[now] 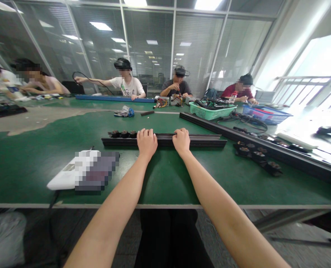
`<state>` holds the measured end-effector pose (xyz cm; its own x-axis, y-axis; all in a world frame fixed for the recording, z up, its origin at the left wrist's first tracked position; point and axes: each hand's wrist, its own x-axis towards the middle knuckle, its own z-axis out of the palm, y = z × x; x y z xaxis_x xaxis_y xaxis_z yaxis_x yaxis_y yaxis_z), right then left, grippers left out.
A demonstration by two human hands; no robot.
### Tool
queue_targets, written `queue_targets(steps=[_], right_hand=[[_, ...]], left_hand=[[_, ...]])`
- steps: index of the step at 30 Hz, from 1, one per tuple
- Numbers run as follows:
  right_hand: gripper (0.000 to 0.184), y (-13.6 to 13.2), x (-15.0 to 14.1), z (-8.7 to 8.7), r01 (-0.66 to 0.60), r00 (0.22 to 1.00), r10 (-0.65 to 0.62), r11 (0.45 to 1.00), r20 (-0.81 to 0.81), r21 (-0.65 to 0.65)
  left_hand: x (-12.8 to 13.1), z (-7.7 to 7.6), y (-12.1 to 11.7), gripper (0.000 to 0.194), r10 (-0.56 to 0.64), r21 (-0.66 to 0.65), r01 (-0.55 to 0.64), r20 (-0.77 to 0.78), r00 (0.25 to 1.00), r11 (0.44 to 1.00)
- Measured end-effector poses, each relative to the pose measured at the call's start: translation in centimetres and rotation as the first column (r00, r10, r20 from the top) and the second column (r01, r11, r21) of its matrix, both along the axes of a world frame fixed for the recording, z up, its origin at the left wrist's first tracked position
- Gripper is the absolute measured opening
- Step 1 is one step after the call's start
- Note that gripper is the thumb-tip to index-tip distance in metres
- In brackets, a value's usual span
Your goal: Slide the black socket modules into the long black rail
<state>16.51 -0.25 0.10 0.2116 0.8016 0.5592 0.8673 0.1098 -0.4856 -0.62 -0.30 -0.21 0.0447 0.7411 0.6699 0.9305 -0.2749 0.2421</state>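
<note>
A long black rail (120,142) lies crosswise on the green table in front of me, with a thinner strip along its far side. My left hand (147,142) is closed over the rail near its middle, fingers curled toward the far side. A short way to the right, my right hand (181,141) grips the same rail with bent fingers. Several round black parts (124,134) sit in a row at the rail's left end, beside my left hand. What lies under my fingers is hidden.
Left of my arms lie a white device (67,173) and a dark phone-like item (97,173), partly blurred. A longer black rail (255,139) slants along the right, near loose black parts (257,154). Behind stand a green basket (210,113) and a blue basket (268,116); several people sit opposite.
</note>
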Motion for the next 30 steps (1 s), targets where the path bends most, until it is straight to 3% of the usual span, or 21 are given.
queue_targets(steps=[30], right_hand=[[0.036, -0.40, 0.57, 0.66, 0.100, 0.995, -0.099, 0.994, 0.026, -0.049]], left_hand=[[-0.16, -0.22, 0.36, 0.045, 0.002, 0.007, -0.002, -0.010, 1.000, 1.000]])
